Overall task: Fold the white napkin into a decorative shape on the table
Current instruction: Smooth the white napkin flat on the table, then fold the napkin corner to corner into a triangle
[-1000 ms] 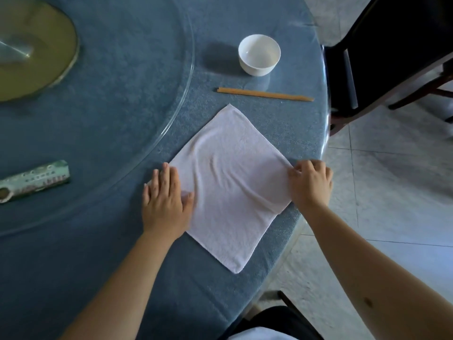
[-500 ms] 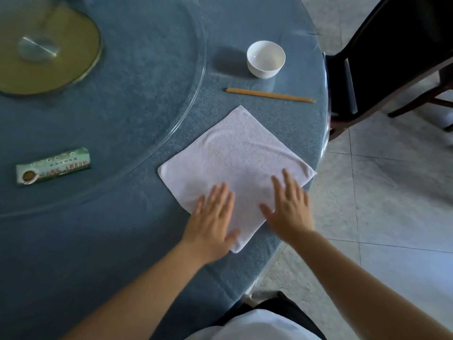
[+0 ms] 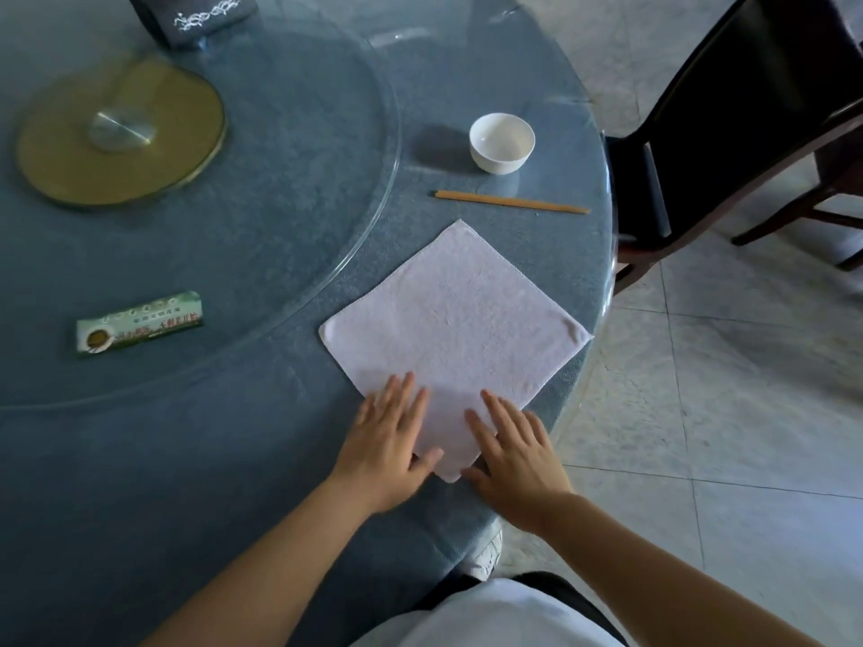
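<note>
The white napkin (image 3: 457, 329) lies flat as a diamond on the blue table (image 3: 233, 436), one corner pointing toward me near the table's edge. My left hand (image 3: 387, 441) rests flat, fingers spread, on the napkin's near-left edge. On the near-right edge my right hand (image 3: 513, 450) lies flat too. Both thumbs point in at the near corner, which shows between the hands. Neither hand grips the cloth.
A white bowl (image 3: 502, 142) and a pair of wooden chopsticks (image 3: 511, 202) lie beyond the napkin. A glass turntable (image 3: 327, 133) with a brass hub (image 3: 121, 133) covers the table's left; a green packet (image 3: 140, 323) sits on it. A dark chair (image 3: 728, 133) stands at right.
Both hands slid from the napkin's side corners down to its near corner, smoothing it flat. The wrinkles are gone and the view has risen and widened.
</note>
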